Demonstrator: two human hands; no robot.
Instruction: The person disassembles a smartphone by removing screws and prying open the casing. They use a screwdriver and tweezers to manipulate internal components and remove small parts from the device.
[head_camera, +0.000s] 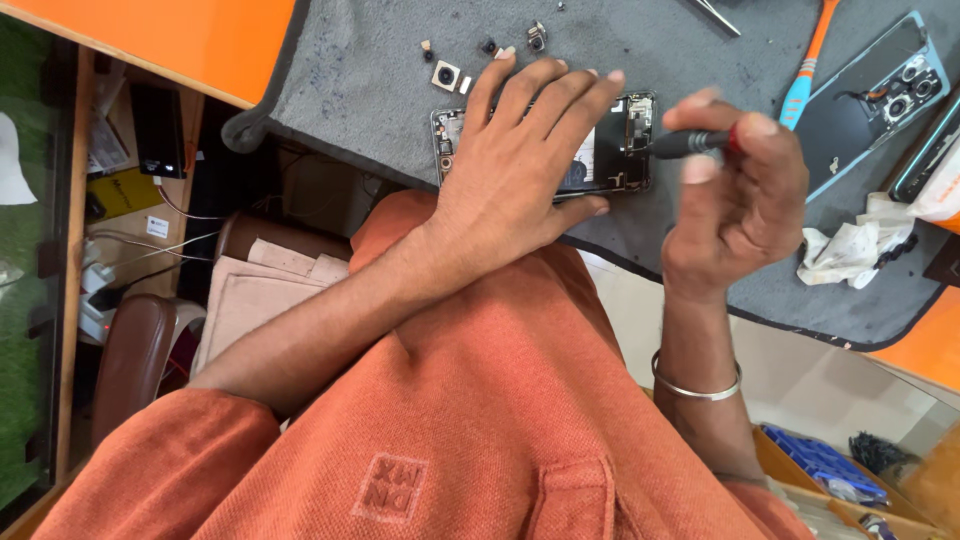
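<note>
Fingers of the left hand (520, 160) press flat on the opened phone (620, 150); the right hand (735, 195) pinches a black screwdriver (688, 144) over the felt mat (640, 50).

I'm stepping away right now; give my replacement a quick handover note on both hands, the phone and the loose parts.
Left hand: flat on the opened phone, pinning it to the grey mat.
Right hand: gripping a small screwdriver, tip at the phone's right end.
Done: back cover off, lying at right; camera modules and small parts laid out above the phone.
Left: phone's inner boards seemingly in place; orange-and-blue tool and crumpled wipe lie nearby.
</note>
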